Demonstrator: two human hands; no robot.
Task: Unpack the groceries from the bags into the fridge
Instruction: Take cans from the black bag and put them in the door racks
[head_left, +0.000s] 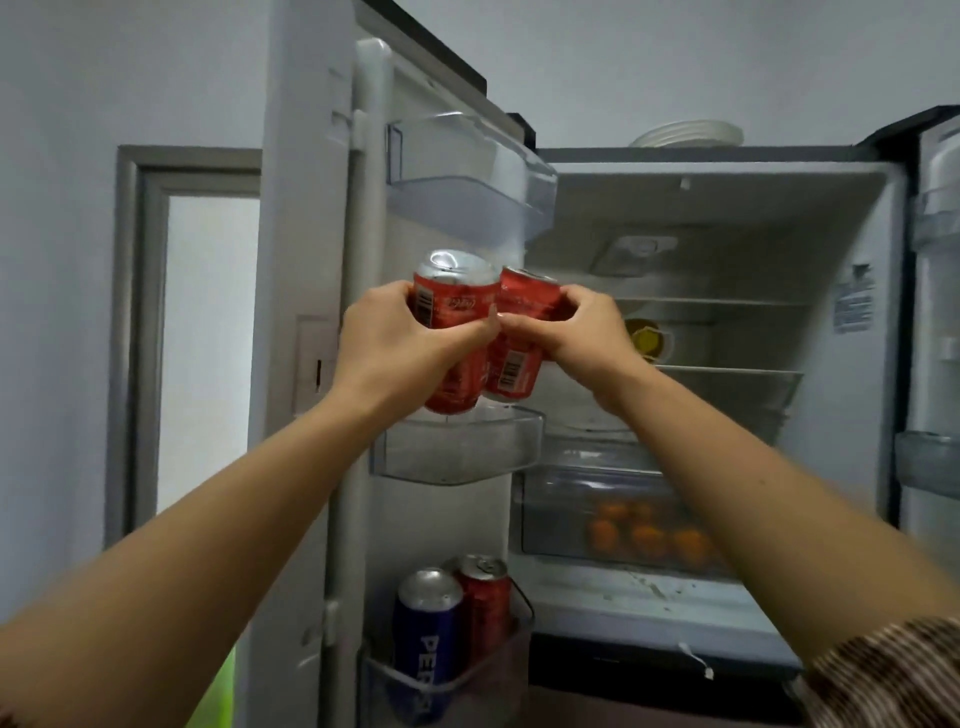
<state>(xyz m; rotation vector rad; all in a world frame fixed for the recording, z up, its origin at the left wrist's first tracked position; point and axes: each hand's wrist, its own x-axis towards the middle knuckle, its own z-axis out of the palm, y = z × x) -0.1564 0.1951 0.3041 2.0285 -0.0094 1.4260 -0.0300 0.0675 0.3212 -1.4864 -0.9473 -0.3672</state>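
Note:
The fridge (727, 171) stands open in front of me. My left hand (400, 338) grips a red cola can (454, 306), held upright. My right hand (582, 327) grips a second red can (524, 306), tilted against the first. Both cans hang just above the clear middle shelf (462, 452) of the left fridge door, which holds nothing. No grocery bags are in view.
The lowest door shelf (447, 686) holds a blue Pepsi can (426, 639) and a red can (485, 608). A clear top door bin (467, 171) sits above. Oranges (649, 535) lie in the crisper drawer. A yellow-lidded jar (647, 338) stands on an inner shelf. Plates (685, 132) rest on top.

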